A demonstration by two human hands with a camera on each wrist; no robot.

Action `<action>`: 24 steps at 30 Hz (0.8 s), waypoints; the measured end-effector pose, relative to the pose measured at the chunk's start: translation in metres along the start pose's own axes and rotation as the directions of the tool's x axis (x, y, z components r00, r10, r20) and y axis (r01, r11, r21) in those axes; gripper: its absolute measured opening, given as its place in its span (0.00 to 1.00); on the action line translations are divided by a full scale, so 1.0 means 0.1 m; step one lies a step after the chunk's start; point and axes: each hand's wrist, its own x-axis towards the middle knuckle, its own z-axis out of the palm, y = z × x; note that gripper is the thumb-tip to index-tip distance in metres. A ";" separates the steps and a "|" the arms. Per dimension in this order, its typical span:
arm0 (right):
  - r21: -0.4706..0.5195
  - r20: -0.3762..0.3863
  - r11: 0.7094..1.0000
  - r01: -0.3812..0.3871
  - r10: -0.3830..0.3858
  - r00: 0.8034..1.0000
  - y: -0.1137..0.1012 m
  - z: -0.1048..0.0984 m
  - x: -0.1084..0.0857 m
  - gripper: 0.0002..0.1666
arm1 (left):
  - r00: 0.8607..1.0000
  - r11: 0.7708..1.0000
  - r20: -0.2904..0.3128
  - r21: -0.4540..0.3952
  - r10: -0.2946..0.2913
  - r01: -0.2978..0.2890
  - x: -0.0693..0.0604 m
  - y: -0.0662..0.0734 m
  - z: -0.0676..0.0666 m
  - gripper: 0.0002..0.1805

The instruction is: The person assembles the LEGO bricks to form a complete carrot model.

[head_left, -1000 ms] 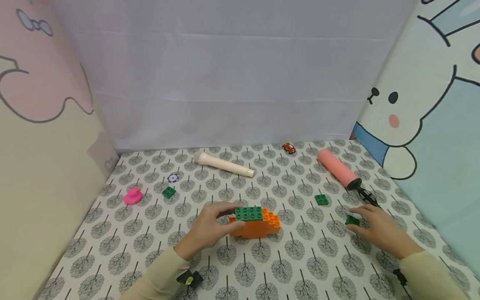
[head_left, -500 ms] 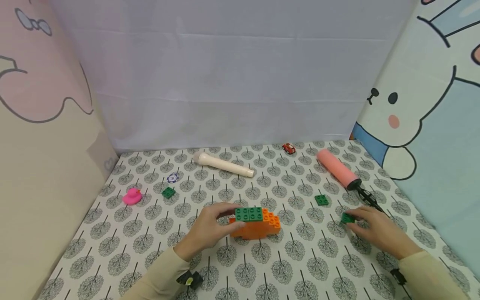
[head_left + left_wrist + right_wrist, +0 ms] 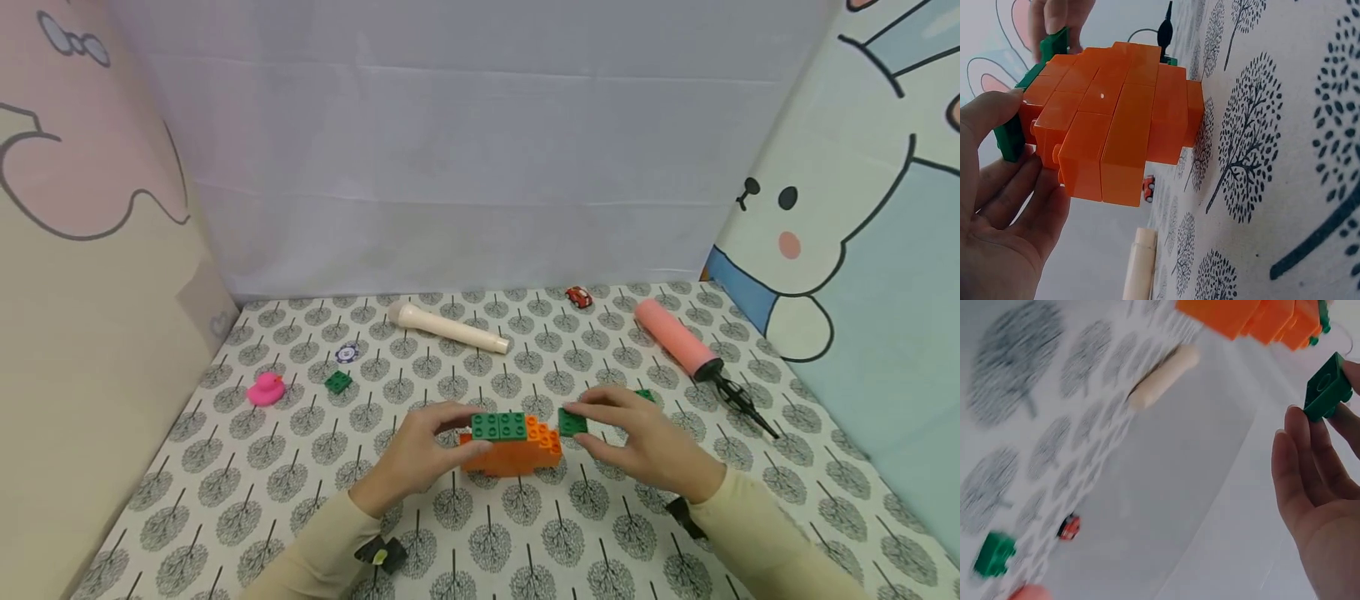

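In the head view my left hand [image 3: 420,450] grips a stepped build of orange toy bricks [image 3: 510,458] by its left end. Two square green bricks [image 3: 498,427] lie side by side on its top. My right hand [image 3: 648,437] pinches a loose green brick [image 3: 572,422] just right of the build, with a small gap between them. The left wrist view shows the thumb of the left hand [image 3: 1004,206] against the green top layer and its fingers behind the orange build [image 3: 1104,125]. In the right wrist view the pinched green brick [image 3: 1329,387] shows its hollow underside.
Another green brick [image 3: 645,395] is partly behind the right hand; one more green brick [image 3: 338,382] lies left, near a pink duck [image 3: 266,389] and a poker chip [image 3: 347,354]. A white microphone [image 3: 450,327], red toy car [image 3: 579,297] and pink hand pump [image 3: 675,337] lie farther back.
My right hand has picked up the green brick from the right side of the table and carried it left, close to the orange build. The left hand keeps its place.
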 end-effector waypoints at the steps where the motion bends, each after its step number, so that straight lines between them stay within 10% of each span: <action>1: 0.018 0.007 0.999 0.028 -0.028 1.000 -0.02 0.04 0.05 0.25 | 1.000 1.000 0.001 -0.003 0.003 -0.003 0.00 0.00 0.00 0.24; 24: 0.162 0.118 0.986 -0.021 0.002 0.993 -0.03 0.25 0.28 0.22 | 0.998 0.998 0.004 -0.021 0.056 -0.056 0.03 -0.02 0.01 0.21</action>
